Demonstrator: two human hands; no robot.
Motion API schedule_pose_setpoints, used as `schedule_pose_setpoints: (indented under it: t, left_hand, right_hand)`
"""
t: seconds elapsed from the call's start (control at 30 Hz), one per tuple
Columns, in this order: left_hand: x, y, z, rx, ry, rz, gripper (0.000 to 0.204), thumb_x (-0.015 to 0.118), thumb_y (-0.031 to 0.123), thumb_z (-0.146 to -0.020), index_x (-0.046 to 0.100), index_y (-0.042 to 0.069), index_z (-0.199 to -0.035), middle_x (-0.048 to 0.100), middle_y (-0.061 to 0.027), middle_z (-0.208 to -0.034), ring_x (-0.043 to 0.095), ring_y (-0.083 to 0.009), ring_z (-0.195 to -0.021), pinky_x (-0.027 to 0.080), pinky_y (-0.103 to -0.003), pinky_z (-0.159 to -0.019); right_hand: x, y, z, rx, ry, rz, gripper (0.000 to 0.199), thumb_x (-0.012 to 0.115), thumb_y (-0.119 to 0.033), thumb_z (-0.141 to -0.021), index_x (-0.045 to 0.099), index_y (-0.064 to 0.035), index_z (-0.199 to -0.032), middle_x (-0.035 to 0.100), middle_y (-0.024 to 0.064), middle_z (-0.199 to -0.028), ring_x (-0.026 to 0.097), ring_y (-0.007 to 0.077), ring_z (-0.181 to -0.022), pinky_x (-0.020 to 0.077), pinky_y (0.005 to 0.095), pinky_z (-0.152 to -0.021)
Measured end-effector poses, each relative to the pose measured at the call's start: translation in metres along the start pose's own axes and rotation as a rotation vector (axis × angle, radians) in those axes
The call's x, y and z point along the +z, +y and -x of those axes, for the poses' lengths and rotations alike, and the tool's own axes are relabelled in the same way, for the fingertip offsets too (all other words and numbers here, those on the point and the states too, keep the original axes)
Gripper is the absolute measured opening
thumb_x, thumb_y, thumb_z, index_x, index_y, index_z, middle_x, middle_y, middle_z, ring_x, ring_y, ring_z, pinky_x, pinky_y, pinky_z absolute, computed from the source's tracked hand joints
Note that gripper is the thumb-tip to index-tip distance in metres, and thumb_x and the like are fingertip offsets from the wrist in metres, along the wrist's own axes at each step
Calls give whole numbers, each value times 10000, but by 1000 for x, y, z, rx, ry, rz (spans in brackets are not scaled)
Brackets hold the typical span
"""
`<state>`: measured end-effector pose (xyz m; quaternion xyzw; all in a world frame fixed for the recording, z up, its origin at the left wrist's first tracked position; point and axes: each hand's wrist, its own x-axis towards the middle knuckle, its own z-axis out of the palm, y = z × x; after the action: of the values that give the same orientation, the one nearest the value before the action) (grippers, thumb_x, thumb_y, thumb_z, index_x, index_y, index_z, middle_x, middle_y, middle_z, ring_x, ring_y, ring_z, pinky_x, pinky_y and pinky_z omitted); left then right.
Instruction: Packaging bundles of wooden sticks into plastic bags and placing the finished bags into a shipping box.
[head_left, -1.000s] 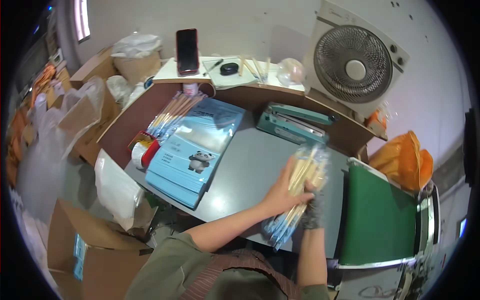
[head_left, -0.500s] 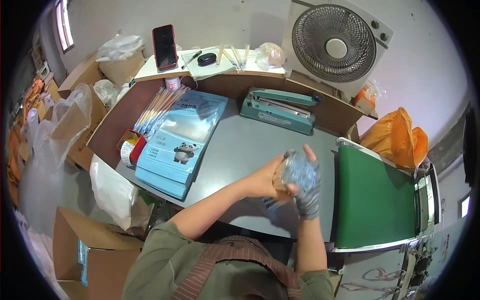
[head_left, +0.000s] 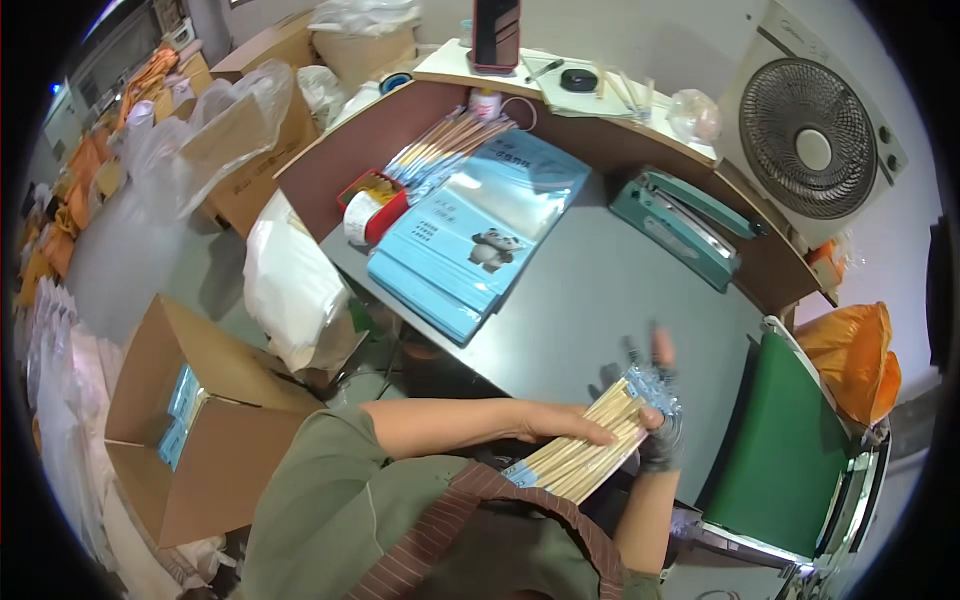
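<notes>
A thick bundle of wrapped chopsticks slants between my hands, over the near edge of the grey table. Its sticks are pale, and their clear wrappers have blue-printed ends. My left hand is closed on the bundle's left side, thumb lying across the sticks. At the upper right end, my right hand, in a grey glove with bare fingertips, grips the bundle with its thumb, while one finger points up. The right hand's other fingers are partly hidden or blurred.
Flat blue printed bags are stacked on the table. Beside them lie more wrapped chopsticks and a red box. A green sealer stands at the back, a green padded board at right. An open carton is at lower left.
My view has swung left. The bundle, seen end-on before, has been brought closer to my body and tipped, so its sticks show lengthwise. Both hands still hold it.
</notes>
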<state>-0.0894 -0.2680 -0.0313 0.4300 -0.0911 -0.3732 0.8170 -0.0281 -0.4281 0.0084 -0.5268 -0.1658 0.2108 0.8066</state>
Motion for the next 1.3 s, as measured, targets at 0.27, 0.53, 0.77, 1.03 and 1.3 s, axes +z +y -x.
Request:
schedule_pose_setpoints:
  t: [0.27,0.53,0.77,1.03,1.3]
  left_hand:
    - [-61,86,66,50,762,-1001,437,652,426,-806,655,-2,-894,658,-130,-754,631,-220,-698,477,-351,-641]
    - [-199,116,131,350,993,-1582,282,696,298,-797,565,49,-781,591,-87,-769,575,-258,-727,426,-363,-617]
    - [-202,124,132,307,851,-1562,288,695,302,-802,554,53,-831,570,-84,-774,553,-248,-706,420,-350,-612]
    - [-199,131,133,241,799,-1600,202,651,218,-846,561,47,-905,570,-115,-902,568,-266,-805,433,-355,-674]
    - [-185,155,148,97,710,-1511,150,550,23,-834,592,23,-978,577,-147,-917,570,-298,-869,458,-341,-774]
  right_hand:
    - [-8,43,-24,288,-202,-282,241,685,-180,-687,577,-3,-810,592,164,-767,595,278,-703,510,391,-653]
    - [6,54,-30,304,-216,-360,240,664,-184,-709,568,9,-815,580,168,-746,573,278,-652,499,407,-621]
    - [9,51,-34,318,-209,-351,242,666,-190,-713,568,7,-816,581,167,-748,578,284,-665,504,416,-630]
    - [-1,45,-24,321,-166,-401,246,702,-170,-656,593,-6,-803,616,157,-754,640,294,-703,550,399,-647]
    - [-28,47,-7,243,-137,-380,200,680,-165,-706,585,-18,-803,604,148,-716,621,294,-654,547,431,-594]
